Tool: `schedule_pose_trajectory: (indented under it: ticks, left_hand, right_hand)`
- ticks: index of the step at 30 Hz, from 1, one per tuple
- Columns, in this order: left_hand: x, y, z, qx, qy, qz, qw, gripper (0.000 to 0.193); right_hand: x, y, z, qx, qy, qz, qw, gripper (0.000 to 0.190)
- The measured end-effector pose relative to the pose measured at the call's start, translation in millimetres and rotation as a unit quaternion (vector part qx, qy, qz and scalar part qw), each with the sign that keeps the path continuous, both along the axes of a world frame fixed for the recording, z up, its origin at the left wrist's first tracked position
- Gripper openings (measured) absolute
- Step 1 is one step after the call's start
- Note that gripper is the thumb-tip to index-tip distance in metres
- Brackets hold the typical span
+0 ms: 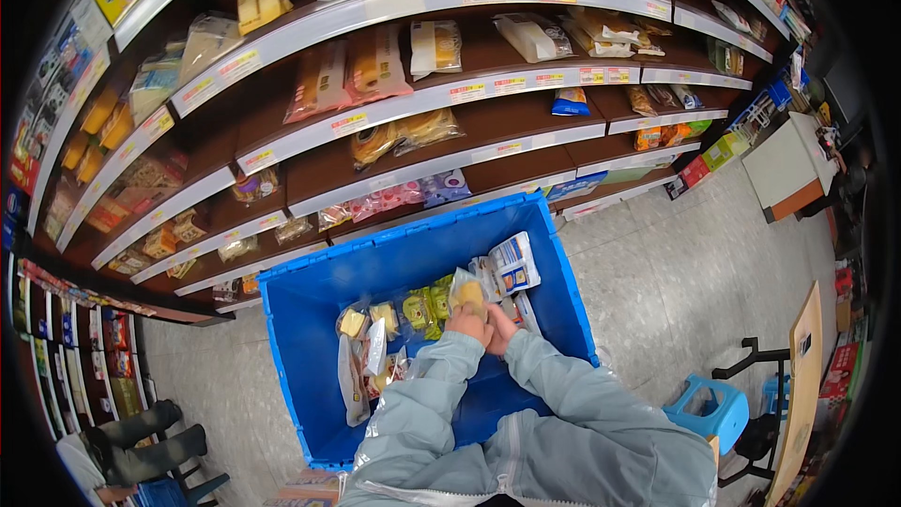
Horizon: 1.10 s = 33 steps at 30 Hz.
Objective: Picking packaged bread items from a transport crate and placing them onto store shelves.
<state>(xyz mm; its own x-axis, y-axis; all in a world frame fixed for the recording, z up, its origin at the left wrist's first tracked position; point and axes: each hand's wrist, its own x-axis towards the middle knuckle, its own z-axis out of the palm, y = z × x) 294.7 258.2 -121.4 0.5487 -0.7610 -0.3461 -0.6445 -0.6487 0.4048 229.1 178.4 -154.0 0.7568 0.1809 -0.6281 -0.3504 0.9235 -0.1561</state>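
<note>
Both hands are inside a blue plastic crate (331,274). My left hand (469,324) grips a clear packet of yellowish bread (469,290). Right beside it, my right hand (502,329) is on the packet's lower end, its fingers partly hidden. Green packets (421,310) lie just left of the bread, and a white-and-blue packet (516,264) leans in the far right corner. Toward the left wall are small wrapped cakes (353,324), a long pale packet (353,382) and more bagged pastries (385,373). My sleeve partly covers these pastries.
Curved by the lens, shelves of packaged bread (380,60) rise beyond the crate. A blue plastic stool (711,408) and a wooden tabletop (799,380) stand at right. At lower left a seated person's legs (151,436) show. Grey tiled floor (633,253) flanks the crate.
</note>
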Motion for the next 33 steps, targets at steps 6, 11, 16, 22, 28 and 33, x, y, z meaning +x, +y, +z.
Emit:
schedule_pose_trajectory:
  ticks: [6, 11, 16, 22, 28, 33]
  left_hand:
    - [-36.8, 22.3, 129.1, -0.255, -0.154, -0.088, 0.951, 0.022]
    - [-74.1, 36.2, 187.5, -0.411, -0.193, -0.085, 0.887, 0.009]
    - [-98.4, 47.7, 196.6, -0.456, -0.183, -0.088, 0.867, 0.011]
    - [-111.9, 62.1, 199.8, -0.558, -0.162, 0.027, 0.813, 0.049]
    - [-117.5, 56.1, 203.6, -0.587, 0.07, 0.074, 0.803, 0.06]
    - [-137.5, 38.2, 208.6, -0.66, 0.296, 0.09, 0.684, 0.062]
  right_hand:
    - [-16.9, -10.3, 105.7, -0.027, -0.16, -0.115, 0.98, 0.049]
    - [-46.1, -7.5, 164.6, -0.038, -0.277, -0.118, 0.953, 0.063]
    - [-70.4, -5.3, 182.4, -0.072, -0.369, -0.066, 0.924, 0.066]
    - [-91.1, 2.3, 195.7, -0.07, -0.383, -0.099, 0.916, 0.072]
    - [-111.8, 6.2, 213.1, -0.14, -0.381, -0.088, 0.91, 0.08]
    - [-127.9, -7.2, 230.6, -0.284, -0.373, -0.042, 0.882, 0.089]
